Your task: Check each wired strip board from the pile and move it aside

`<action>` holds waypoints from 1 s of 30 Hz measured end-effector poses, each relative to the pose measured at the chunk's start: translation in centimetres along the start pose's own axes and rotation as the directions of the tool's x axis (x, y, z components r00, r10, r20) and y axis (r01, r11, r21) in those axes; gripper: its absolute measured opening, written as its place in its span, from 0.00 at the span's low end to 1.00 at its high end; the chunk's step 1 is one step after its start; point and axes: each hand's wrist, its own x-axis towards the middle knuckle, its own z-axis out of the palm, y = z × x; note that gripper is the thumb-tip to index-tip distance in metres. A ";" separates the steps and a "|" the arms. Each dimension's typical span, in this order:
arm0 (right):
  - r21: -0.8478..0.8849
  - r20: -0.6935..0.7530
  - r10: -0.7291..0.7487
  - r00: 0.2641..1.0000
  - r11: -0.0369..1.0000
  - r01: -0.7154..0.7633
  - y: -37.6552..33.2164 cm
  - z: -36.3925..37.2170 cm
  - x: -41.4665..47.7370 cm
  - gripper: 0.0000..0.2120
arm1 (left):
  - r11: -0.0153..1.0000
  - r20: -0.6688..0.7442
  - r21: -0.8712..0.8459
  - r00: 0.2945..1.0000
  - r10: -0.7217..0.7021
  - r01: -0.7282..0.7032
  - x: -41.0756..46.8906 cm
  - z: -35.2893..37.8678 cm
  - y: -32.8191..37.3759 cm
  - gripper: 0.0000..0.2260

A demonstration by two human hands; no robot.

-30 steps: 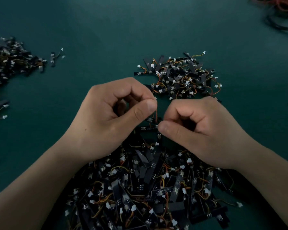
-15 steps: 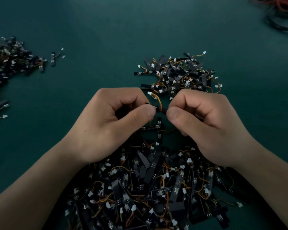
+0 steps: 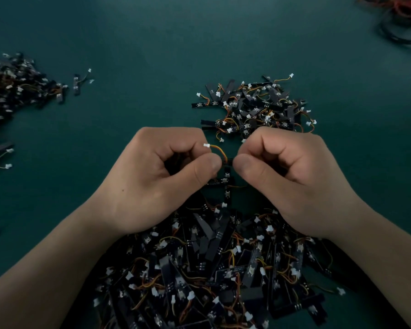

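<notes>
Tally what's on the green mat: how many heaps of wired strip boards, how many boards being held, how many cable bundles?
Heaps of wired strip boards: 3 (near heap, far heap, left heap)
Held board, pinched by left hand and right hand: 1
Cable bundle: 1
Total: 5
Boards within the heaps are too tangled to count.

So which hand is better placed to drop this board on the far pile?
Right, probably: right hand and left hand both pinch the board, but the right lies nearer the far pile.
</notes>
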 end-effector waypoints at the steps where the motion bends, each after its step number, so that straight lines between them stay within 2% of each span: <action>1: -0.005 0.005 -0.009 1.000 1.000 0.009 0.0 0.0 0.0 0.10 | 1.000 -0.001 0.008 1.000 -0.001 0.001 0.0 0.0 0.0 0.16; 15: -0.039 0.002 0.003 1.000 0.999 -0.002 -0.2 0.1 0.0 0.10 | 1.000 0.021 -0.021 1.000 -0.015 0.016 0.0 0.0 0.2 0.17; 19: -0.017 0.028 0.014 0.999 1.000 -0.014 -0.2 0.1 0.0 0.12 | 0.998 0.006 -0.062 1.000 -0.008 0.008 0.0 -0.1 0.0 0.16; 27: -0.071 0.094 0.016 0.995 0.997 -0.010 -0.2 0.2 0.1 0.18 | 1.000 0.017 -0.018 1.000 0.000 0.000 -0.1 0.0 0.2 0.16; 30: -0.034 0.097 -0.007 0.995 0.999 0.011 -0.1 0.1 0.1 0.18 | 1.000 0.003 0.000 1.000 -0.007 0.007 0.0 0.0 0.2 0.15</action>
